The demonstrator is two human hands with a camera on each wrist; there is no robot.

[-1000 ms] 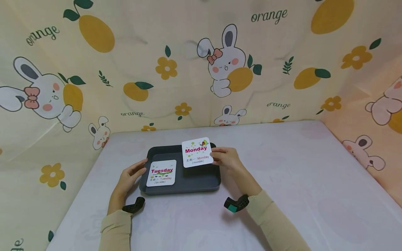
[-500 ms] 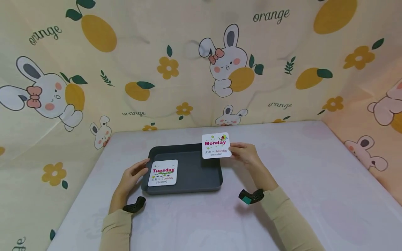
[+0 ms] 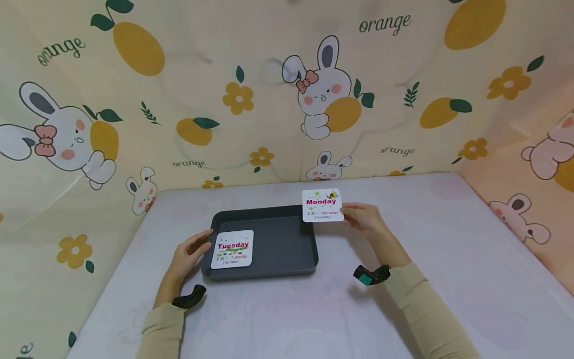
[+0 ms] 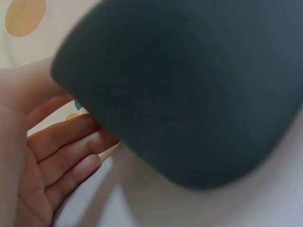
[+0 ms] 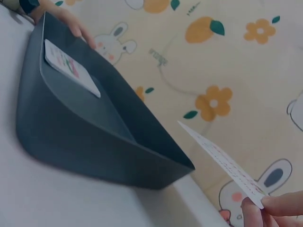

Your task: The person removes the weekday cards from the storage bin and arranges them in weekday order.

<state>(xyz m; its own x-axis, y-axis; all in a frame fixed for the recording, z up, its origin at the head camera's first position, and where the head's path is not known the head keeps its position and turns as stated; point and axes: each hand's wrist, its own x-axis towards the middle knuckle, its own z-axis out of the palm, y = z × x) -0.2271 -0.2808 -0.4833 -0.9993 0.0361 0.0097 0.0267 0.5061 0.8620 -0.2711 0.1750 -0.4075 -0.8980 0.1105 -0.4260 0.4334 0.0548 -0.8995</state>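
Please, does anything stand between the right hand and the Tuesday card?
Yes. The right hand pinches the Monday card, which extends toward the tray. The tray's right wall also stands between. Inside, only bare floor shows before the Tuesday card.

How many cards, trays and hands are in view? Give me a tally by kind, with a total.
Cards: 2 (Monday card, Tuesday card)
Tray: 1
Hands: 2 (left hand, right hand)
Total: 5
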